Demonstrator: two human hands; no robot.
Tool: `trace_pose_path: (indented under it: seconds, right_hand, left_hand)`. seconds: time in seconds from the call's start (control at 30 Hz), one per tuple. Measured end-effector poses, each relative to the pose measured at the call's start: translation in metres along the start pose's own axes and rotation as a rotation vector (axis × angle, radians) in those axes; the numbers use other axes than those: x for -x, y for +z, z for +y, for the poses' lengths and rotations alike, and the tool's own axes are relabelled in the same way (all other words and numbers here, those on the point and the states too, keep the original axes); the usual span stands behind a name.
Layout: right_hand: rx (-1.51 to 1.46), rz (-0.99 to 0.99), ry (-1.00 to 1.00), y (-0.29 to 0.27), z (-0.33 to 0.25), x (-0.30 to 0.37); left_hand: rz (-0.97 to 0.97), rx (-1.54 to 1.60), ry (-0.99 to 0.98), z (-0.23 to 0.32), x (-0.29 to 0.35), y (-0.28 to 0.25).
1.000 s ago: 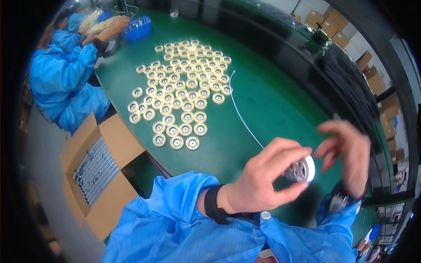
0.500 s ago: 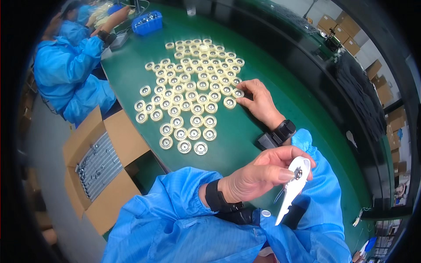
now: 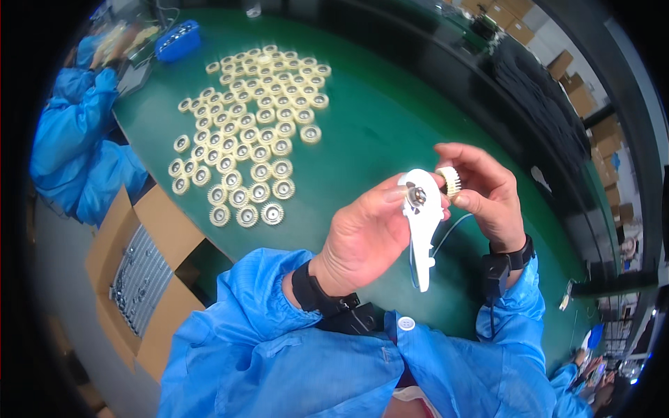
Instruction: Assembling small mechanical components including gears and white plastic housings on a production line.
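My left hand [image 3: 362,240] grips a white plastic housing [image 3: 422,226], wide and rounded at the top and narrowing downward, with a metal part [image 3: 417,196] near its upper end and a thin wire [image 3: 453,228] at its side. In my right hand [image 3: 491,198] a cream toothed gear [image 3: 451,182] is pinched between thumb and fingers, close beside the housing's round end. Whether gear and housing touch I cannot tell. Many similar cream gears with dark metal centres lie on the green table, one gear [image 3: 272,213] at the near edge of the group.
On the left a cardboard box [image 3: 167,226] with open flaps holds rows of small metal parts. A blue bin [image 3: 178,40] of metal pieces stands at the far left of the green table [image 3: 362,104]. Beside it sits a person in a blue smock [image 3: 73,150]. Dark cloth [image 3: 540,104] lies at the right.
My right hand has picked up a gear from the right side of the group and brought it to the housing. My left hand has raised the housing and moved it left.
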State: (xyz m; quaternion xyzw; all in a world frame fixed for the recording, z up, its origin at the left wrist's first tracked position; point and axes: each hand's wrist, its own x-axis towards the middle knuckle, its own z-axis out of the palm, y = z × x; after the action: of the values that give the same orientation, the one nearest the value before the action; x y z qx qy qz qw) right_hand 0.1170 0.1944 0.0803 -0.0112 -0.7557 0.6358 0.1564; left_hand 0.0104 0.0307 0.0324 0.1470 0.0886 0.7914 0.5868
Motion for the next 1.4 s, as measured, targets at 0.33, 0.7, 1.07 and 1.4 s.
trace_pose_path:
  seconds: [0.33, 0.7, 1.07, 1.4]
  right_hand:
    - [0.078, 0.113, -0.136, 0.009, -0.006, 0.022]
    - [0.155, 0.057, -0.102, 0.007, -0.004, 0.020]
    - [0.714, 0.064, -0.362, 0.025, -0.024, 0.021]
    - [0.808, 0.161, -0.230, 0.029, -0.008, 0.022]
  left_hand:
    - [-0.016, -0.202, 0.028, -0.013, 0.001, -0.004]
    - [0.037, -0.303, 0.048, -0.012, 0.005, -0.007]
    - [-0.042, -0.371, 0.024, -0.012, 0.008, -0.011]
    - [0.084, -0.693, 0.141, -0.017, 0.002, -0.012]
